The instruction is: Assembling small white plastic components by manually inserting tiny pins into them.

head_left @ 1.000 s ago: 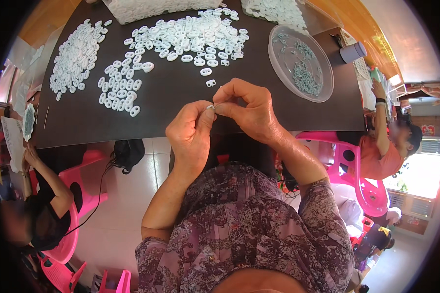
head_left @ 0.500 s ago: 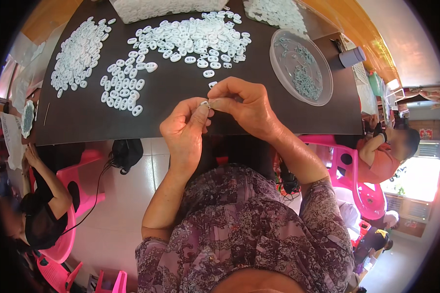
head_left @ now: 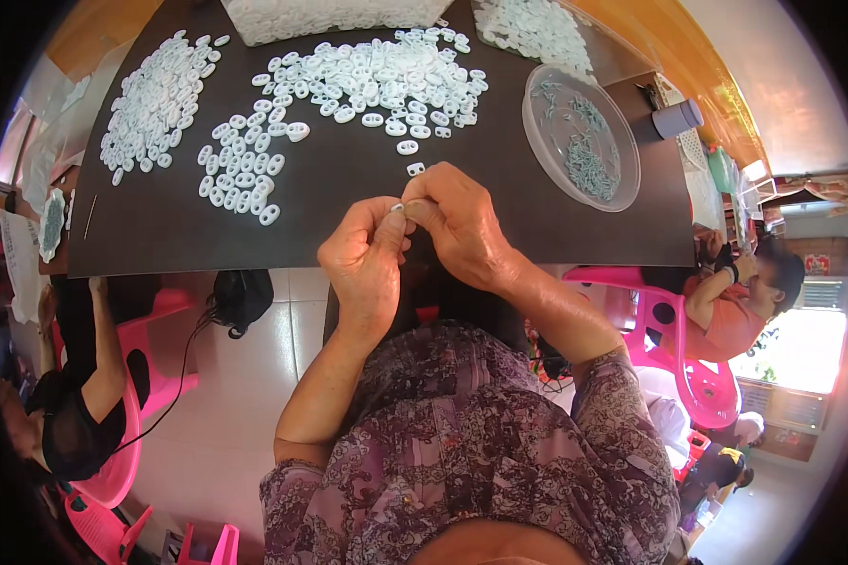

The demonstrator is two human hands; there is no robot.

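Above the table's near edge my two hands meet with fingertips together. Between its thumb and fingers, my left hand point(head_left: 360, 264) pinches a small white plastic piece point(head_left: 398, 206). My right hand point(head_left: 466, 226) is closed against the same piece, thumb and forefinger pressed together; whatever it holds there is hidden. Just beyond the fingers lie single white oval two-hole pieces point(head_left: 407, 148). A loose group of the same ovals point(head_left: 240, 169) is spread to the left of my hands, and a large heap point(head_left: 377, 80) lies farther back.
Another heap of ovals point(head_left: 151, 113) covers the table's left side. On the right stands a round clear dish point(head_left: 553, 141) with small grey-green parts. Filled clear containers point(head_left: 330, 21) line the back, and a lidded cup point(head_left: 676, 120) lies at right. Co-workers sit on pink chairs point(head_left: 702, 391) at both sides.
My right hand has turned slightly and its fingers have closed in on the piece. The left hand keeps its pinch. The view has shifted a little; the left co-worker's arm has moved.
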